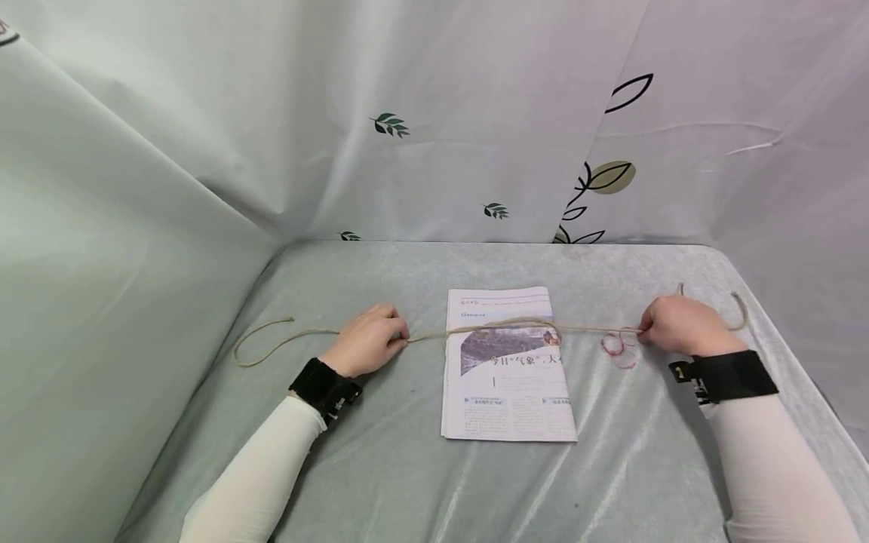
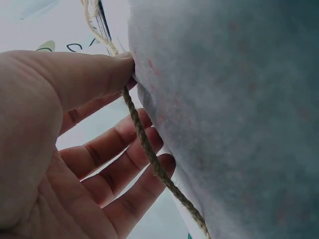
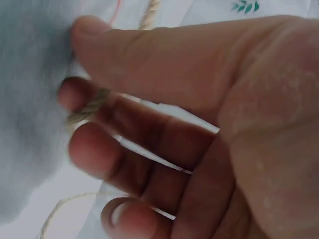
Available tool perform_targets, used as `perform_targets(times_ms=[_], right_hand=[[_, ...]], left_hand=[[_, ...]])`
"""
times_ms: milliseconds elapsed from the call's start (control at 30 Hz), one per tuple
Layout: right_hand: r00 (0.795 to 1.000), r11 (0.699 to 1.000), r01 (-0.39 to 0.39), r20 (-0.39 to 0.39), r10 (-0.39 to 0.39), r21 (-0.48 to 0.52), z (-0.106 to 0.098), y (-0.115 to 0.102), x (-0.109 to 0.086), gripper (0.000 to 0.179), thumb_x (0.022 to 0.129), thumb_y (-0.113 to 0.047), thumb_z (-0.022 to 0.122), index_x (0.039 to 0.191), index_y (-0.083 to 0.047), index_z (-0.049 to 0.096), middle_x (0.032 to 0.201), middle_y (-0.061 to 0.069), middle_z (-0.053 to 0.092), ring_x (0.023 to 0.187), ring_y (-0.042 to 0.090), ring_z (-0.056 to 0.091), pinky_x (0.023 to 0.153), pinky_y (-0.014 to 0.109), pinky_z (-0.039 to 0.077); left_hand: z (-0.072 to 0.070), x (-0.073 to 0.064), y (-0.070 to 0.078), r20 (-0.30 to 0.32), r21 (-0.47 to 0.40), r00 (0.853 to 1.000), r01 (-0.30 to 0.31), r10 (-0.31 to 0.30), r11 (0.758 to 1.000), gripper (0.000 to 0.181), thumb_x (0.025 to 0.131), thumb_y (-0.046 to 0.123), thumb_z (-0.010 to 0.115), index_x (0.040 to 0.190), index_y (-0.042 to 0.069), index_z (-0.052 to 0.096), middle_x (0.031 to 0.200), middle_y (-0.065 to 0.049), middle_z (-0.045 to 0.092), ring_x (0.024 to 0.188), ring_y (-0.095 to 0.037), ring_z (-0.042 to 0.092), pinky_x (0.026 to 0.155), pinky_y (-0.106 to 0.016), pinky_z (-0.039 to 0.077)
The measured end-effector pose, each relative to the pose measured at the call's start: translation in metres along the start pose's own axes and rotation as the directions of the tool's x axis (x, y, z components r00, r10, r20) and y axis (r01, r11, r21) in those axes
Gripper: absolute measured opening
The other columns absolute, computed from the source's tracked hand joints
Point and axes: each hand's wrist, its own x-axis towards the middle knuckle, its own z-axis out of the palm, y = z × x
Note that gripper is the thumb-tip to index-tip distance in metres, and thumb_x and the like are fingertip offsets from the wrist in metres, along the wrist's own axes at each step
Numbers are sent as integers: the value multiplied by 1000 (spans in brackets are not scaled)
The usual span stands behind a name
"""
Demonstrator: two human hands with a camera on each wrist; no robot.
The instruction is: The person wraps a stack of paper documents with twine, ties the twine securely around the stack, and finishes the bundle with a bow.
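A beige twine cord (image 1: 434, 336) runs sideways across a folded newspaper (image 1: 516, 407), with strands lying close together over its upper half. Left of the paper, my left hand (image 1: 366, 339) pinches the cord between thumb and forefinger. In the left wrist view the cord (image 2: 144, 139) trails past the other, loosely bent fingers. On the opposite side my right hand (image 1: 682, 326) holds the cord near the tabletop. The right wrist view shows the cord (image 3: 92, 107) at the thumb and forefinger, partly hidden by the thumb. Between the hands, the cord looks nearly straight.
A tangled red thread (image 1: 614, 347) lies on the grey cloth-covered table (image 1: 380, 483) beside my right hand. One loose cord end curls left of my left hand; more cord (image 1: 741, 309) shows beyond my right hand. White leaf-printed curtains (image 1: 462, 151) enclose the table's back and sides.
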Motion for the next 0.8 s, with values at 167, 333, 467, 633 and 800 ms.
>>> perform_targets(times_ms=[167,333,467,633,800], right_hand=[[997,996,-81,15,82,-21,-7,12,-5,8,85,-13,83,91,-13,88,95,14,79,76,25,64,65,51,54],[989,989,-147,25,147,-20,-8,18,-7,8,83,-13,78,80,-19,83,84,10,72,73,29,58,56,48,47],[996,996,-86,6,86,-26,-3,13,-5,8,80,-9,75,85,-12,80,91,16,73,79,34,65,62,55,52],[995,996,93,-47,-92,18,10,-17,4,38,84,-15,86,119,-1,81,110,15,73,94,32,71,86,60,56],[962,964,260,-101,-255,48,28,-43,13,15,95,-20,87,107,-12,82,97,-3,70,81,13,63,79,47,55]], left_hand=[[-1,-1,-1,1,-7,1000,2,-2,1000,5,101,14,85,101,17,81,102,0,64,90,-19,57,80,-38,51],[0,-1,-2,0,-9,1000,8,-8,1000,5,101,14,84,100,17,81,103,0,65,90,-19,57,80,-37,51],[0,-1,-2,7,-6,1000,14,-14,1000,5,102,14,84,99,17,81,102,0,64,90,-19,56,80,-37,51],[-2,-1,-1,10,-6,1000,12,-12,1000,5,101,12,84,99,16,81,101,1,63,89,-19,56,79,-37,51],[-1,0,-1,13,1,1000,13,-13,1000,5,102,14,84,99,17,81,100,1,63,89,-19,56,80,-37,51]])
